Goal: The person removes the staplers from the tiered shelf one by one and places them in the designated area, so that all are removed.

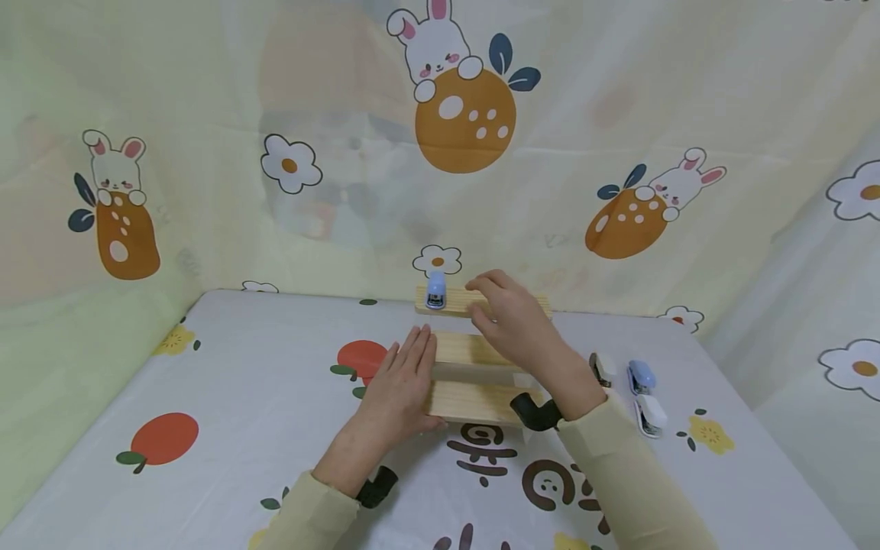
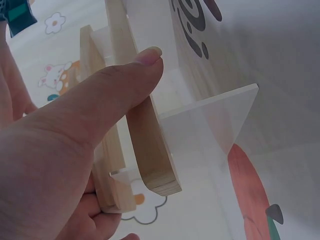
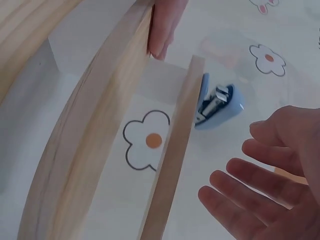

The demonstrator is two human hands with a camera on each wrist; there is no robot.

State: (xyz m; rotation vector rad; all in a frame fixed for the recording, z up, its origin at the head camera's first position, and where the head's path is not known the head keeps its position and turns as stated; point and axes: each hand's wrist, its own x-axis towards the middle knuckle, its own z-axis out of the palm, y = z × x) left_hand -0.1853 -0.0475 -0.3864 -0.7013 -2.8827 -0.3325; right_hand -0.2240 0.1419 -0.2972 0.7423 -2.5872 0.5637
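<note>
A stepped rack [image 1: 474,401] of pale wooden boards on clear side panels stands on the table. On its back, highest board, toward the left, sits a light blue mini stapler [image 1: 436,291], seen from another side in the right wrist view [image 3: 219,107]. My left hand [image 1: 402,374] lies along the rack's left end with its fingers nearly straight, and its thumb [image 2: 132,75] touches the front board. Over the right part of the back board, my right hand [image 1: 516,321] hangs with loosely bent fingers. Its palm [image 3: 280,200] holds nothing and faces the blue stapler from a short distance.
Right of the rack lie a blue stapler [image 1: 642,376] and a white stapler [image 1: 649,415]. A pale stapler [image 1: 600,370] beside them is partly behind my right wrist. Patterned cloth covers the table [image 1: 261,428], and a printed curtain [image 1: 344,229] rises close behind the rack.
</note>
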